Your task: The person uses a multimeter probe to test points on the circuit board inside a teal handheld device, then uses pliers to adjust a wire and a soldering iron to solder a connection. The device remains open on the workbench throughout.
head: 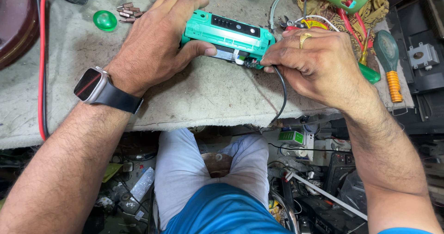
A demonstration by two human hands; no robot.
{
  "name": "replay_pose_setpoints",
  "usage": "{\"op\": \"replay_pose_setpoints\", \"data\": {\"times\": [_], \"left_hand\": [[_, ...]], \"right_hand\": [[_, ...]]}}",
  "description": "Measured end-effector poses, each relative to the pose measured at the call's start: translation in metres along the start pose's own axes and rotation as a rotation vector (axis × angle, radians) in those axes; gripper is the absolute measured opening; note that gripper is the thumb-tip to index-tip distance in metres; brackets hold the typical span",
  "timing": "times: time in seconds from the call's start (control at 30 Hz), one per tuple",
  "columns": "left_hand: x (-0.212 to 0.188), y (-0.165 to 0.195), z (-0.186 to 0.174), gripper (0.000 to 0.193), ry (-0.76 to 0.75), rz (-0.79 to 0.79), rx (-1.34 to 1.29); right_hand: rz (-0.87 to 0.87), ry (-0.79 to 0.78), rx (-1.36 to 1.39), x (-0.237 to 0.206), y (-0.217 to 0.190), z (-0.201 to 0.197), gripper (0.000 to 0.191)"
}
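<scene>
The teal plastic device (229, 36) is a long, flat casing with a black strip of small openings on top and exposed parts along its near edge. It lies on the grey felt-covered worktop (203, 95), its long axis running left to right, tilted slightly down to the right. The left hand (157, 40) is closed around its left end; the right hand (314, 60) pinches a black wire (283, 93) at its right end. Screwdriver bits (126, 12), a green cap (105, 20) and an orange-handled screwdriver (389, 67) lie around it.
</scene>
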State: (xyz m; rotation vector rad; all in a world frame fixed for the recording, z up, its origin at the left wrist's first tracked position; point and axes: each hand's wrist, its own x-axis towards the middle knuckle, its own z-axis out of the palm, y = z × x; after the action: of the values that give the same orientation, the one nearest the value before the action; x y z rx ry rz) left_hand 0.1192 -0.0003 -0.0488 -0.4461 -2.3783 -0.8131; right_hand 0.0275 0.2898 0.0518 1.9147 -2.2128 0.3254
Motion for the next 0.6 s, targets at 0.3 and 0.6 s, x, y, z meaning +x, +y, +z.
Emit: {"op": "replay_pose_setpoints", "data": {"times": [0.3, 0.6], "left_hand": [[0.0003, 0.0002, 0.0005, 0.070, 0.005, -0.001, 0.000], [-0.0002, 0.0014, -0.0003, 0.071, 0.005, -0.001, -0.007]], "right_hand": [[-0.007, -0.002, -0.007, -0.0002, 0.0001, 0.0001, 0.023], [-0.009, 0.004, -0.037, -0.0018, -0.0008, -0.0001, 0.022]]}}
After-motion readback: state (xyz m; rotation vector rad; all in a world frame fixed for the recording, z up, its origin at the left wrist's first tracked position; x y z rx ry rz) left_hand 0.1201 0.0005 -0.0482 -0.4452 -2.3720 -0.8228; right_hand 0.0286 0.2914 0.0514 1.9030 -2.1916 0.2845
